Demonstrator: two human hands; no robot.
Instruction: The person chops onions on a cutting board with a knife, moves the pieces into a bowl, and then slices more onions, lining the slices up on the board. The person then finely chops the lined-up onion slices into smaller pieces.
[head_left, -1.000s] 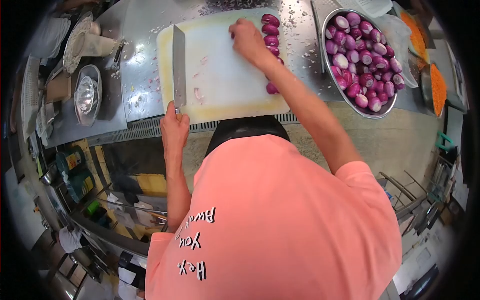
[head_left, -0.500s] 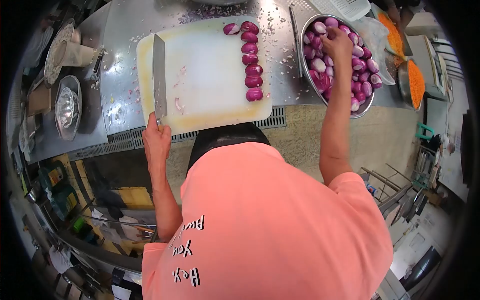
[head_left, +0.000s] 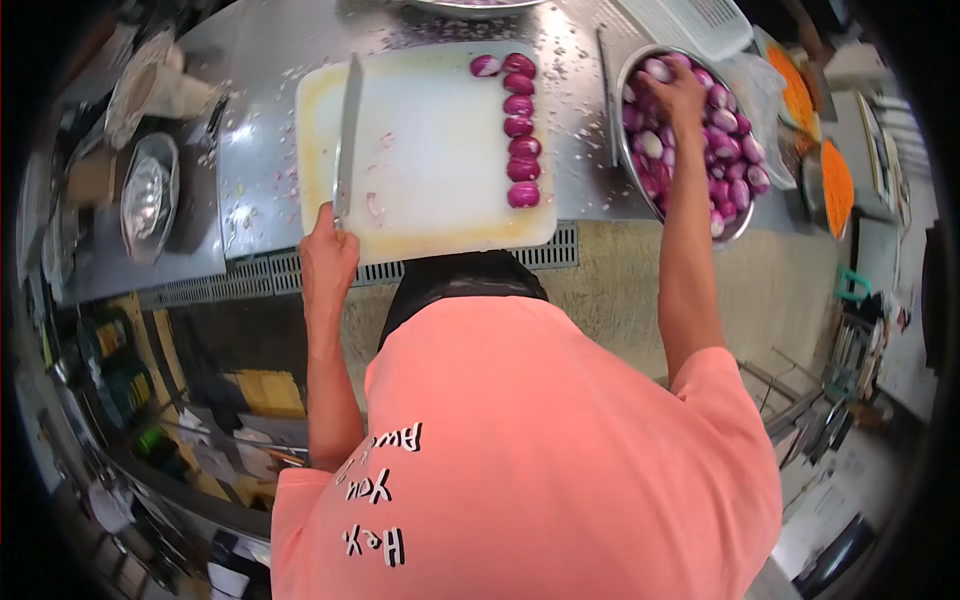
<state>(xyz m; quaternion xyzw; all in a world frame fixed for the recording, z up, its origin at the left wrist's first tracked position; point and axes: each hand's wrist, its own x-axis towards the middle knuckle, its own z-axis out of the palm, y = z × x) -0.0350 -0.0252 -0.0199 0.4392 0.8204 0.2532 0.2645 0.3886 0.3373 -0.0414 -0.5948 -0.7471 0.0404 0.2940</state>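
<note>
My left hand (head_left: 330, 255) is closed round the handle of a long knife (head_left: 347, 140), whose blade lies over the left side of a white cutting board (head_left: 430, 150). The blade looks narrow, seen nearly edge-on. Down the board's right side runs a column of peeled purple onions (head_left: 519, 105), with one more beside its top end. My right hand (head_left: 678, 95) is inside a metal bowl (head_left: 622, 135) full of peeled onions (head_left: 724, 147), its fingers and thumb round a pale purple onion (head_left: 658, 70) at the bowl's upper left.
Peel scraps dot the metal table (head_left: 260, 110). A rod-like tool (head_left: 606, 100) lies between board and bowl. White baskets (head_left: 690, 25), a plastic bag (head_left: 765, 100) and a bowl of orange shreds (head_left: 836, 190) are at right. Containers (head_left: 150, 200) stand at left; another bowl (head_left: 475, 8) is beyond the board.
The view has shifted, so board and bowl appear farther right. The knife has turned from showing its broad side to nearly edge-on. My right hand remains in the bowl, its fingers now closer round an onion.
</note>
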